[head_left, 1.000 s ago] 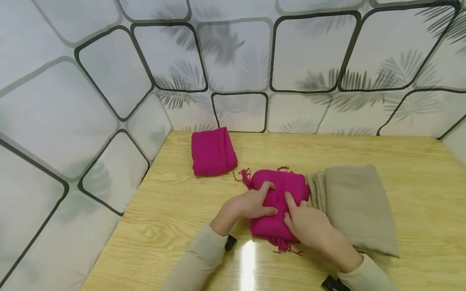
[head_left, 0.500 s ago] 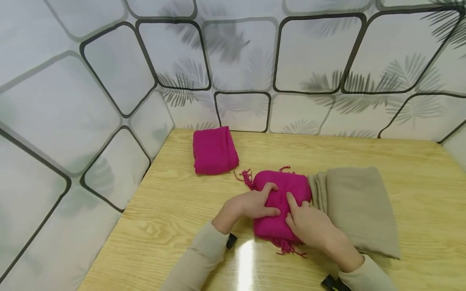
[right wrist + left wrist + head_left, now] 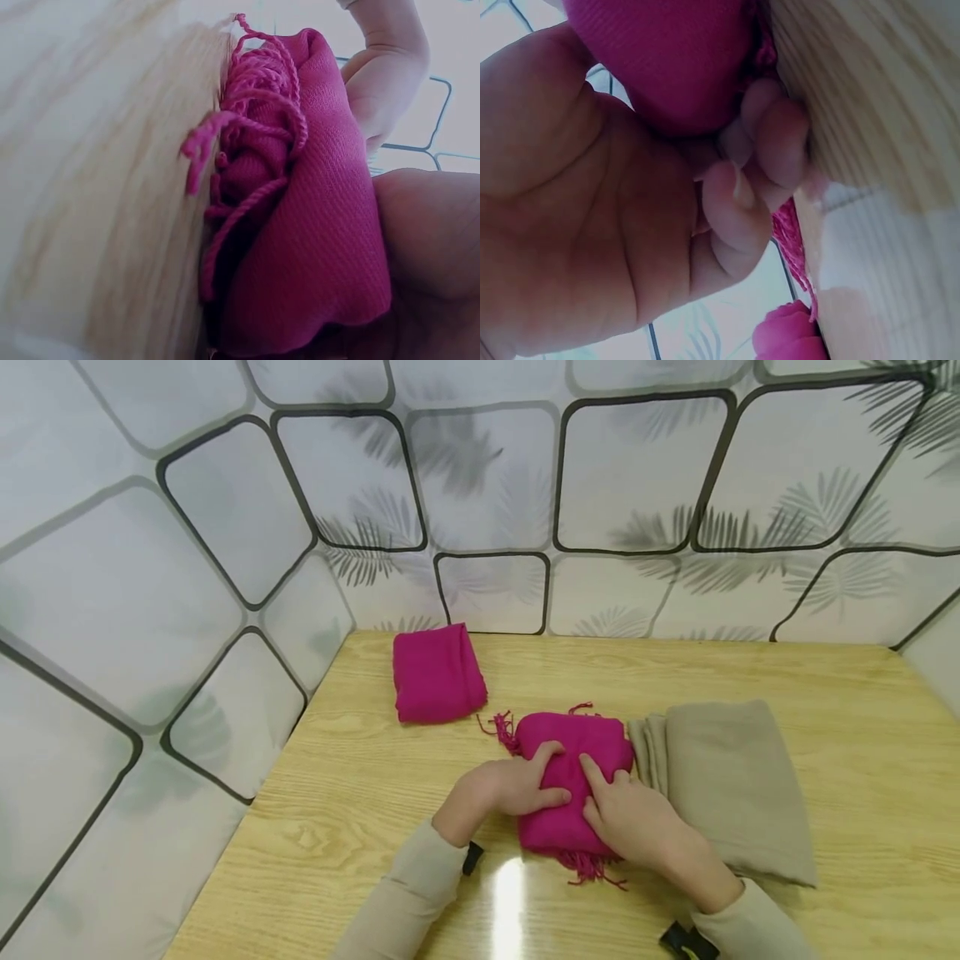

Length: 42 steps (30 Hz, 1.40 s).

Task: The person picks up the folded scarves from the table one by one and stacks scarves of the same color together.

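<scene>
A folded magenta scarf (image 3: pixel 566 827) with fringed ends lies on the table between both hands. My left hand (image 3: pixel 513 783) grips its left side, thumb and index finger on top. In the left wrist view the other fingers (image 3: pixel 735 217) curl against the scarf's lower edge, close to the tabletop. My right hand (image 3: pixel 637 818) holds the right side, index finger stretched over the top and thumb near it; its remaining fingers are mostly hidden. The right wrist view shows the fringe (image 3: pixel 259 97) hanging from the layered edge and the scarf (image 3: pixel 322 225) against the palm.
Close on the right lies a folded beige cloth (image 3: pixel 738 785), its pleated left edge beside the scarf. A second folded magenta cloth (image 3: pixel 438 675) sits at the back left of the wooden table (image 3: pixel 315 835). Patterned curtain-like walls (image 3: pixel 487 477) border the back and left.
Both hands keep the same hold on the scarf, and the cloths have stayed in place. Only the head view has shifted slightly.
</scene>
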Each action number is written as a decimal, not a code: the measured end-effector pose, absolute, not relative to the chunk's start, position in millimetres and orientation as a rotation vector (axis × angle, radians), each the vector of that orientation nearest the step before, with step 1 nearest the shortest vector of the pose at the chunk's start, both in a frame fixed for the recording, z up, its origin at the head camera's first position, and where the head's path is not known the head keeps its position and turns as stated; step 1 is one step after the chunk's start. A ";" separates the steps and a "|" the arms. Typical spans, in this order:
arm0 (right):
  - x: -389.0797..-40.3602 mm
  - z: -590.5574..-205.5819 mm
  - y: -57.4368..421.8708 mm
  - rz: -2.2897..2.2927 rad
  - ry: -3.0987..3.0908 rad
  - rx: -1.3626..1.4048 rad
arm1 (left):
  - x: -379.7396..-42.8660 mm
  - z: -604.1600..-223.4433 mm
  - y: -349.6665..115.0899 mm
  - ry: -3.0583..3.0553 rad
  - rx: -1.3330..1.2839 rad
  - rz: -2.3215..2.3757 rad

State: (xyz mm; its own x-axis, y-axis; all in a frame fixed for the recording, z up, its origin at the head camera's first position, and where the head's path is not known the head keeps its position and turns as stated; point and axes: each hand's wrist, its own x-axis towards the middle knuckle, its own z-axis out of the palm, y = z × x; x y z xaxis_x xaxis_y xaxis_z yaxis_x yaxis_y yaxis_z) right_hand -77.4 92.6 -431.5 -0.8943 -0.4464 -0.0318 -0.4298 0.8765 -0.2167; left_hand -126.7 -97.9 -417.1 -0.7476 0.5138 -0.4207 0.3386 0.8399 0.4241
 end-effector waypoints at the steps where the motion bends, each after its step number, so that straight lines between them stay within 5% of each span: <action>1: -77.3 -431.5 92.5 -0.306 2.967 -0.697 | -127.6 -417.6 -99.0 2.473 0.627 0.463; 27: -79.8 -422.3 97.5 -0.370 2.843 -0.588 | -135.4 -423.2 -107.4 2.391 0.650 0.498; 42: -53.4 -419.0 102.8 -0.315 2.913 -0.656 | -133.9 -423.0 -109.5 2.422 0.645 0.482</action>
